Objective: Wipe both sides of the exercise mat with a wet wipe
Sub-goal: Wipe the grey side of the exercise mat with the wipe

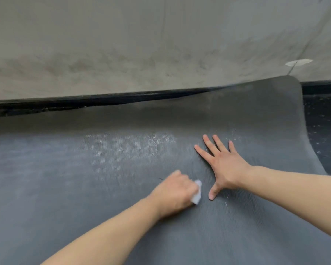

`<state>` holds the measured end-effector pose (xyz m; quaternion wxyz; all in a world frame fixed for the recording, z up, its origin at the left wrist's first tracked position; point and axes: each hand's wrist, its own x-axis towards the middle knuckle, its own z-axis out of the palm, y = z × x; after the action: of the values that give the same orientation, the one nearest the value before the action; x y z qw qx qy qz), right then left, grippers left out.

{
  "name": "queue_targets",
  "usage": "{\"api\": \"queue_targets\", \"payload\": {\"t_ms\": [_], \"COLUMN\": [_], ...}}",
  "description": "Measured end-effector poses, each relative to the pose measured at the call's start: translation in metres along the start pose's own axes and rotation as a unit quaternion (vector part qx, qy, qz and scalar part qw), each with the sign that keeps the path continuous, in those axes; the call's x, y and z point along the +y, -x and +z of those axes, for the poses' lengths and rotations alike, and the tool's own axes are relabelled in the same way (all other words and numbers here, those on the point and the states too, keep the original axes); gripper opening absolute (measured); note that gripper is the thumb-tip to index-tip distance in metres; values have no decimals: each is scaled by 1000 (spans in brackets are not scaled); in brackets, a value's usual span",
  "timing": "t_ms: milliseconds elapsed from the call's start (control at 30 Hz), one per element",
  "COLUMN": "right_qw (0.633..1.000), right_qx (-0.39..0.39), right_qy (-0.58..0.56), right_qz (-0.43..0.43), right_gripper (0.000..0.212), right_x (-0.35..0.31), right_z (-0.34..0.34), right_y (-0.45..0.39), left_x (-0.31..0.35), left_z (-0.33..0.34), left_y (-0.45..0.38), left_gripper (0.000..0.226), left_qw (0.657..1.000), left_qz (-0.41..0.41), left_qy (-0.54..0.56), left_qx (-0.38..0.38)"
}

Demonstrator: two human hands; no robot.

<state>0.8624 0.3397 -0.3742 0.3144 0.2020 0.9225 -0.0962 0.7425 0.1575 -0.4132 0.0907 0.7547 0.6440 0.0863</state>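
A dark grey textured exercise mat (107,169) fills most of the view, lying flat with its far right corner curling up against the wall. My left hand (173,195) grips a crumpled white wet wipe (254,194) and presses it on the mat near the middle. My right hand (223,164) lies flat on the mat just to the right, fingers spread and straight. A paler, damp-looking streaked patch (130,148) shows on the mat beyond my left hand.
A stained grey wall (141,44) rises right behind the mat, with a black baseboard (65,104) along its foot. Dark speckled floor (325,131) shows to the right of the mat's edge.
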Motion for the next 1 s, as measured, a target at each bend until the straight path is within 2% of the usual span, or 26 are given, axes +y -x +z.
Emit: {"api": "queue_targets", "payload": {"t_ms": [33,100,133,167,200,267,300,333,400,467,500,533,633,667,733,800,833,867,900,933,1000], "right_qw": [1000,1000,1000,1000,1000,1000,1000,1000,999,997,997,996,996,996,997,997,997,997,997,997,997], "right_qx": [-1,-2,-2,-1,0,5,9,18,40,28,3,-20,-37,-35,-30,-37,-40,-41,-41,-41,-40], "right_qy": [-1,-6,-6,-2,4,10,3,-9,-31,-53,-61,-59,-34,-31,-31,-23,-22,-22,-23,-24,-23], "right_qz": [2,2,1,-2,-6,-14,-15,-11,11,41,53,60,72,71,68,64,65,65,64,64,65], "right_gripper": [172,172,171,170,169,165,162,158,154,156,159,162,166,166,165,164,164,164,164,164,164], "right_x": [0,2,2,3,2,3,5,8,19,29,32,33,31,31,33,32,32,32,32,32,33], "right_z": [1,1,0,0,0,-1,-5,-12,-28,-40,-42,-42,-35,-34,-33,-33,-32,-31,-31,-31,-31], "right_y": [-1,-2,-2,-2,-1,-1,-1,-3,-8,-15,-19,-21,-26,-25,-26,-25,-26,-26,-27,-27,-28], "left_x": [-23,-65,-71,-66,-52,-32,-41,-58,-106,-133,-131,-121,-104,-114,-149,-176,-175,-166,-153,-139,-126], "left_z": [-6,-17,-17,-11,-8,-3,-5,-9,-17,-23,-20,-18,-13,-18,-26,-34,-33,-32,-31,-27,-22], "left_y": [-11,-30,-35,-38,-40,-39,-40,-44,-59,-70,-76,-84,-96,-101,-115,-121,-127,-136,-147,-155,-164], "left_gripper": [15,13,14,15,18,18,17,18,18,14,14,16,16,17,18,17,16,14,11,8,12], "left_qw": [997,964,953,955,969,997,1000,1000,988,950,942,948,987,988,965,907,880,869,884,917,968], "left_qz": [-77,-254,-296,-288,-240,-68,-16,-13,-147,-298,-319,-306,-156,-154,-253,-402,-451,-461,-426,-354,-231], "left_qy": [-7,-4,8,23,37,31,17,5,-25,-27,-16,5,26,10,-34,-34,-13,12,32,36,37], "left_qx": [26,80,70,63,49,-6,-15,-8,46,95,101,91,22,21,60,124,152,179,188,180,96]}}
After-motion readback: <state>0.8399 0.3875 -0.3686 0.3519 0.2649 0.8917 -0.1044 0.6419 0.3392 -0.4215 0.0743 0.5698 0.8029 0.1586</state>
